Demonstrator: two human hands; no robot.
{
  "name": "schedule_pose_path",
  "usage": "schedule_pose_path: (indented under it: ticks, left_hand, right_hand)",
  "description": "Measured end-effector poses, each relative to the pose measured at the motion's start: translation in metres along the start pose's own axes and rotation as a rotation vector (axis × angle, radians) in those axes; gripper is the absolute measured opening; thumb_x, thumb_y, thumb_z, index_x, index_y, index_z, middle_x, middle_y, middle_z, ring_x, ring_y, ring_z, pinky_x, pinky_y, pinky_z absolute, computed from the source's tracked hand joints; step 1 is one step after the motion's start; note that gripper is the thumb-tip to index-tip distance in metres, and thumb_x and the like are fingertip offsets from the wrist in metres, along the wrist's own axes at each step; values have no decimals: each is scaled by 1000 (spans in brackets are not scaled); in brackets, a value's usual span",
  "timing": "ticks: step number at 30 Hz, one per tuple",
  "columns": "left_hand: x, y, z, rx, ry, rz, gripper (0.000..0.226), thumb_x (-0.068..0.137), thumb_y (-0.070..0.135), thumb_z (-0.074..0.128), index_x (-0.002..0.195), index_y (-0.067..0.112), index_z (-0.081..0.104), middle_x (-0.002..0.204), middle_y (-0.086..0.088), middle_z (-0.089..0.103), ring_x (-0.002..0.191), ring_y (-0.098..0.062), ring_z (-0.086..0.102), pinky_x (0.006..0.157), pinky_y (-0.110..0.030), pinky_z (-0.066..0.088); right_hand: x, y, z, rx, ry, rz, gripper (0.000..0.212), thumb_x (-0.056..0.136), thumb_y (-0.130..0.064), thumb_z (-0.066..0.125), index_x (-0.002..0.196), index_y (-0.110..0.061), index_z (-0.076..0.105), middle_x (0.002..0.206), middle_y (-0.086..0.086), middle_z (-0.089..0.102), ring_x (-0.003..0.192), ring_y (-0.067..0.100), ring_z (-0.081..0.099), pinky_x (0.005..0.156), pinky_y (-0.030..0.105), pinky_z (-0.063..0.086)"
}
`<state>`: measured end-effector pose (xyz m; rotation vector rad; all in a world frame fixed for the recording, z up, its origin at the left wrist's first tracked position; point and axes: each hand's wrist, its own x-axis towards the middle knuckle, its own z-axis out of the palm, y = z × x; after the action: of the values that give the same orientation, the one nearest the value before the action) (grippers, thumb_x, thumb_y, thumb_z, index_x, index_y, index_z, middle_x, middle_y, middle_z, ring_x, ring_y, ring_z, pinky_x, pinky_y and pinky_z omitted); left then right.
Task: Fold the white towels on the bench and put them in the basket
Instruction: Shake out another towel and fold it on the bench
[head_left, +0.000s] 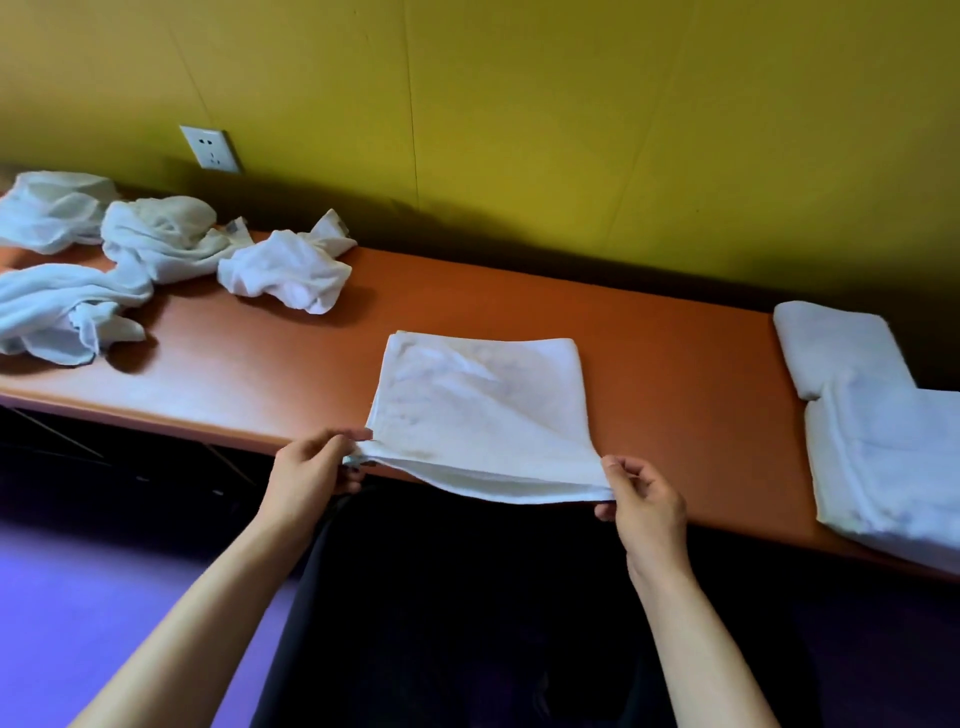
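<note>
A white towel (483, 410), folded into a rough square, lies on the orange bench (675, 374) with its near edge lifted off the front rim. My left hand (311, 467) pinches its near left corner. My right hand (641, 499) pinches its near right corner. Several crumpled white towels (156, 249) lie in a heap at the bench's left end. Two folded white towels (878, 426) sit at the right end, one overlapping the other. No basket is in view.
A yellow wall (519, 104) rises straight behind the bench, with a white power socket (210, 148) on it at the left. Purple floor (78, 597) runs below the bench's front edge. My dark-clothed legs are between my arms.
</note>
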<state>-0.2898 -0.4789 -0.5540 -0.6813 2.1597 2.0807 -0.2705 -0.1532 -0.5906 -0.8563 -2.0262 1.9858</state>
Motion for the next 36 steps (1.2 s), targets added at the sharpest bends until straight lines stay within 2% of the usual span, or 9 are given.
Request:
schedule_pose_path:
  ticks: [3, 5, 9, 13, 18, 23, 29, 32, 36]
  left_hand:
    - [-15, -1, -9, -103, -168, 26, 32, 89, -6, 59, 112, 13, 71, 98, -8, 78, 67, -11, 60, 62, -16, 52]
    - [-18, -3, -8, 15, -122, 88, 27, 91, -2, 65, 110, 16, 71, 96, -4, 79, 66, -6, 59, 63, -14, 52]
    - [-2, -5, 2, 224, 35, 212, 5, 94, 20, 69, 92, 21, 73, 69, 6, 71, 58, -6, 51, 58, -23, 45]
    - [33, 1, 16, 372, 93, 309, 10, 96, 25, 66, 87, 20, 67, 85, -1, 65, 69, -14, 58, 61, -21, 42]
    - [83, 11, 41, 430, 151, 319, 28, 99, 39, 58, 91, 12, 62, 79, 0, 65, 68, -16, 58, 60, -31, 44]
    - [136, 13, 55, 472, 218, 306, 26, 96, 47, 58, 94, 21, 62, 86, 7, 67, 83, -22, 64, 75, -40, 52]
    - [182, -5, 69, 530, 225, 271, 29, 96, 49, 56, 98, 20, 62, 83, 15, 62, 93, -28, 65, 83, -44, 52]
    - [184, -19, 72, 664, 282, 323, 37, 97, 46, 56, 122, 19, 57, 111, -3, 63, 106, -35, 56, 95, -46, 43]
    - [154, -29, 82, 1035, 221, 716, 34, 94, 43, 46, 119, 24, 61, 118, -6, 60, 98, -37, 52, 88, -48, 43]
  right_hand:
    - [-7, -11, -16, 356, -158, 126, 32, 70, -24, 82, 96, -14, 67, 90, 2, 71, 60, 8, 63, 59, 17, 54]
    - [-6, -16, -24, 435, -273, 142, 47, 63, -15, 82, 106, -12, 64, 95, 4, 73, 78, 12, 68, 73, 18, 57]
    - [16, -10, -19, 39, -95, 44, 18, 86, -4, 73, 102, -12, 68, 76, 1, 75, 67, 12, 66, 65, 18, 56]
    - [54, -9, -7, -343, 63, -246, 13, 89, -29, 73, 99, -20, 71, 92, 1, 72, 83, 13, 65, 80, 28, 51]
    - [107, -16, 24, -404, 0, -349, 30, 85, -51, 58, 89, -22, 65, 73, -5, 67, 66, 12, 57, 66, 31, 45]
    - [155, -22, 54, -468, 4, -402, 19, 96, -31, 62, 82, -18, 64, 65, -10, 61, 61, 12, 53, 59, 29, 38]
    - [188, -12, 77, -549, -25, -370, 20, 98, -33, 61, 85, -18, 64, 67, -11, 59, 60, 12, 51, 53, 28, 34]
    - [191, -3, 81, -650, 8, -404, 22, 95, -34, 63, 109, -17, 64, 91, -2, 66, 81, 19, 59, 66, 29, 43]
    - [187, -1, 80, -862, -68, -867, 30, 92, -19, 58, 121, -16, 62, 115, 6, 63, 106, 27, 56, 92, 41, 44]
